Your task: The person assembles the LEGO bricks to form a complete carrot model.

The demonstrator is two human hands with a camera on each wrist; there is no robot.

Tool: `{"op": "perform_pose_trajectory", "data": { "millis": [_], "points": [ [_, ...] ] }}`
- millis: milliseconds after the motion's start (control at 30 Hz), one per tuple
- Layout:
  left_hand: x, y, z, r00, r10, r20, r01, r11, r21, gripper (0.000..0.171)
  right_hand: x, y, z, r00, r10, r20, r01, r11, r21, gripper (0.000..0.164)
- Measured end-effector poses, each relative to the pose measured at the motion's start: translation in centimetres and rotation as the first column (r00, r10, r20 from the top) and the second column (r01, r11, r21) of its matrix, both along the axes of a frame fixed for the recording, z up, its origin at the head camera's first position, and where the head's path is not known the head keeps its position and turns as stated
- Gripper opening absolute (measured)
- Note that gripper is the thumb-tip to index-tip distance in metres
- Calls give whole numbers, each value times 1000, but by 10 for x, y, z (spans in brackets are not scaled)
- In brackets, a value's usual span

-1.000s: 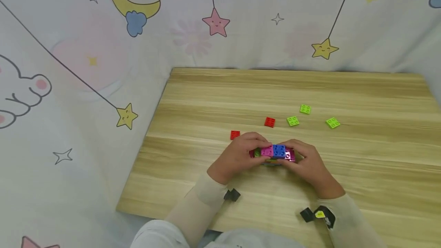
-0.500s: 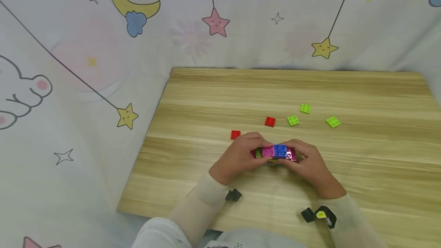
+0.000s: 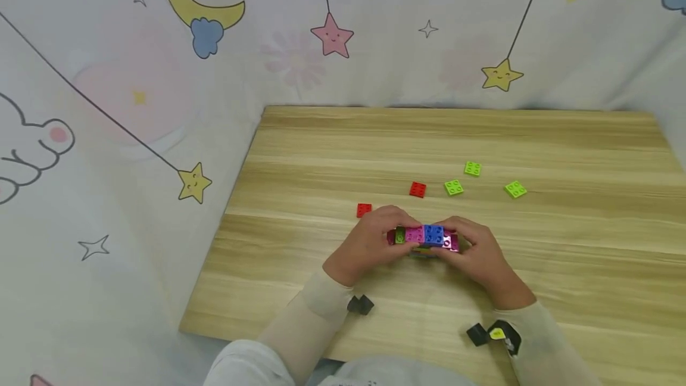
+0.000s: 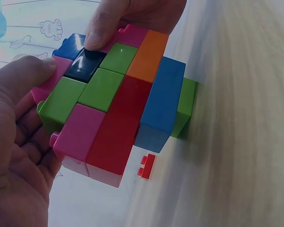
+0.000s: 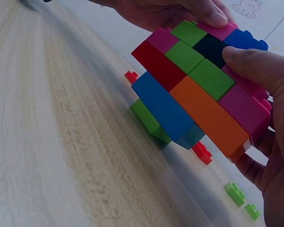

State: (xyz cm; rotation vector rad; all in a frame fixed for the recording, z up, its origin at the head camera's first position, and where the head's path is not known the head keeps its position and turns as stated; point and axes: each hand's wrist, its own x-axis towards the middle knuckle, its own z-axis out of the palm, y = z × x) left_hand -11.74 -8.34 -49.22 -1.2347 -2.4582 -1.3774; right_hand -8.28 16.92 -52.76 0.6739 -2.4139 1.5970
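Between both hands is a structure of stacked toy building bricks (image 3: pixel 433 234), wider at the upper rows than at its foot. In the left wrist view its green bottom brick (image 4: pixel 185 106) is right at the table top, under a blue brick (image 4: pixel 163 101). A long red brick (image 4: pixel 118 127) and an orange brick (image 4: pixel 148 56) come above, then pink, green and dark bricks. My left hand (image 3: pixel 370 243) grips the left end, thumb on the near face of a pink top brick (image 5: pixel 218 31). My right hand (image 3: pixel 485 255) grips the right end, its thumb against the dark brick (image 5: pixel 210 49).
Beyond the hands on the wooden table (image 3: pixel 321 153) lie two flat red bricks, one near the left hand (image 3: pixel 364 210) and a second red brick (image 3: pixel 418 189) farther back. Three lime green bricks (image 3: pixel 453 187) are scattered to their right. A printed cloth (image 3: pixel 396 76) hangs behind the table.
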Motion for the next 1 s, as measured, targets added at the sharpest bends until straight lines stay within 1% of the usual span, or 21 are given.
{"op": "perform_pose_trajectory", "data": {
  "millis": [133, 200, 233, 267, 300, 333, 367, 400, 433, 500, 533, 567, 600, 667, 767, 833, 1000],
  "points": [
    [1, 0, -2, 1000, 6, -13, -6, 1000, 13, 30, 0, 1, -3, 999, -12, -31, 12, 1000, 16, 50],
    [2, 0, -4, 1000, 16, -20, -16, 1000, 5, 39, 0, 6, -2, 999, -25, -40, 26, 999, 21, 51],
    [3, -1, -4, 1000, 23, -20, -23, 1000, -3, 44, -1, 9, -1, 998, -38, -51, 38, 999, 3, 49],
    [3, -1, -5, 999, 30, -17, -30, 999, -14, 49, -3, 15, 0, 996, -61, -58, 60, 998, -18, 47],
    [3, -2, -5, 999, 38, -13, -38, 999, -28, 54, -7, 22, -1, 992, -107, -70, 105, 994, -32, 44],
    [4, -3, -5, 999, 45, -10, -46, 998, -44, 58, -11, 30, -1, 981, -167, -94, 164, 986, -36, 41],
    [3, -4, -6, 999, 51, -5, -52, 997, -59, 61, -16, 40, -2, 964, -239, -113, 238, 971, -26, 38],
    [3, -5, -6, 998, 56, -3, -56, 995, -77, 61, -22, 50, -4, 940, -316, -127, 316, 948, -17, 35],
    [3, -6, -6, 998, 58, 1, -58, 994, -94, 60, -30, 61, -6, 911, -389, -141, 393, 920, 4, 34],
    [1, -9, -6, 998, 61, 2, -61, 991, -122, 57, -42, 82, -11, 845, -516, -143, 531, 840, 109, 39],
    [0, -9, -6, 998, 61, 5, -60, 990, -131, 55, -47, 92, -12, 823, -553, -131, 568, 806, 164, 44],
    [0, -10, -7, 998, 60, 8, -58, 989, -136, 53, -51, 100, -13, 811, -575, -105, 583, 781, 223, 48],
    [-1, -11, -7, 998, 55, 12, -53, 989, -137, 51, -54, 107, -14, 804, -590, -75, 585, 763, 274, 51],
    [-2, -11, -8, 999, 46, 23, -43, 991, -130, 48, -57, 117, -15, 805, -593, -29, 560, 742, 370, 57],
    [-3, -11, -10, 999, 38, 38, -33, 992, -123, 45, -58, 122, -15, 821, -571, 7, 503, 729, 465, 58],
    [-3, -10, -10, 998, 41, 38, -36, 991, -128, 45, -59, 121, -15, 831, -557, 6, 482, 724, 493, 54],
    [-2, -11, -10, 998, 50, 37, -45, 992, -122, 44, -59, 116, -13, 833, -554, 10, 470, 717, 514, 45]
  ]
}}
